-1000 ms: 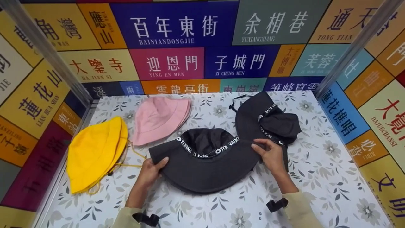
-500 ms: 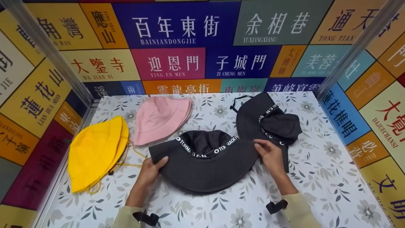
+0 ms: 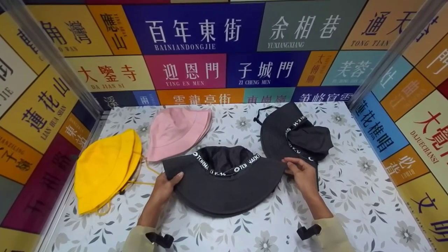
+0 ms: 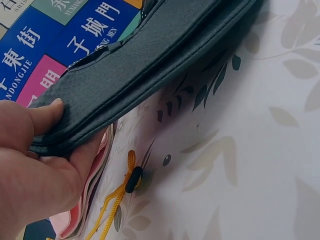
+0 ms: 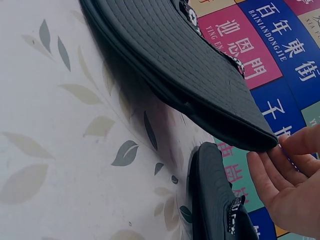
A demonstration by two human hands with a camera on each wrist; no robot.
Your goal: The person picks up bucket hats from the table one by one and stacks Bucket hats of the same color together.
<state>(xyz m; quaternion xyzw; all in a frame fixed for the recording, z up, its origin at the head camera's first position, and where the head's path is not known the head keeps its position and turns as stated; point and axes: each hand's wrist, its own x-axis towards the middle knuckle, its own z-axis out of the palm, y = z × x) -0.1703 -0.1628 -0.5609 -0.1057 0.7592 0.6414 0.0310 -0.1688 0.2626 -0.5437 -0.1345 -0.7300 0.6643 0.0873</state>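
Note:
A black bucket hat [image 3: 227, 194], its crown band printed with white lettering, is held brim-forward between both hands. My left hand [image 3: 164, 183] grips the left end of the brim, thumb on top and fingers beneath, as the left wrist view shows. At the opposite end, my right hand [image 3: 303, 175] pinches the brim's corner with thumb and fingertips. Both wrist views show a gap between the raised brim [image 5: 185, 70] and the table. Just behind the right hand lies a second black hat [image 3: 280, 131], partly covered by that hand and the held hat.
A yellow hat [image 3: 105, 171] with a yellow cord [image 4: 112, 205] lies at the left. Behind it and to its right is a pink hat [image 3: 176, 131]. The floral-patterned tabletop [image 3: 364, 217] is enclosed by printed sign panels [image 3: 189, 70] at the back and sides.
Both hands have brought the held black hat slightly toward the person and a little left, its brim's right end dipping lower. The other hats stay where they were.

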